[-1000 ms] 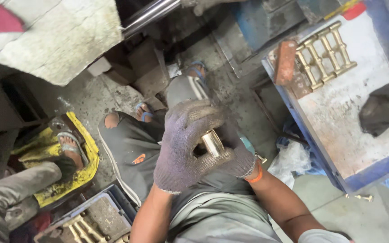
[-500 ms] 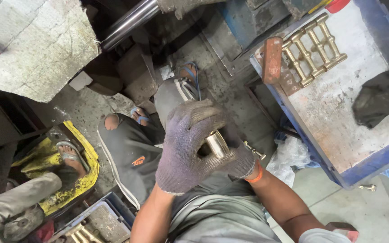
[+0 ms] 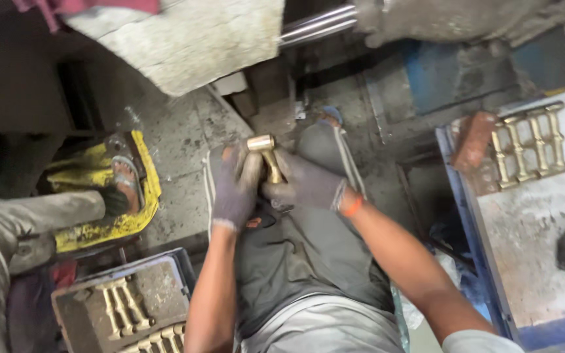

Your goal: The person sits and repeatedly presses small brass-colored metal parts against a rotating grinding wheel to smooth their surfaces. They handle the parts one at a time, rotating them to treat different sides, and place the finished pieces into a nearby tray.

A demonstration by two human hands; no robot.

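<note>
A blue-edged table (image 3: 485, 261) on the right carries a brass ladder-shaped casting (image 3: 531, 147) beside a reddish brick (image 3: 473, 138). Lower left, a grey tray (image 3: 158, 287) holds similar brass castings (image 3: 124, 306), near a sandalled foot (image 3: 124, 180) on a yellow frame (image 3: 106, 225).

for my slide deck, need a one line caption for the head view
Two gloved hands, left hand and right hand, grip a brass part over the lap in a gritty workshop.

Centre frame: 2 grey knit-gloved hands, left hand (image 3: 235, 186) and right hand (image 3: 305, 185), clasped around a T-shaped brass fitting (image 3: 266, 155) above the lap. Right: brass ladder-shaped casting (image 3: 531, 145) on a blue-edged sandy tray (image 3: 485, 274).
</note>
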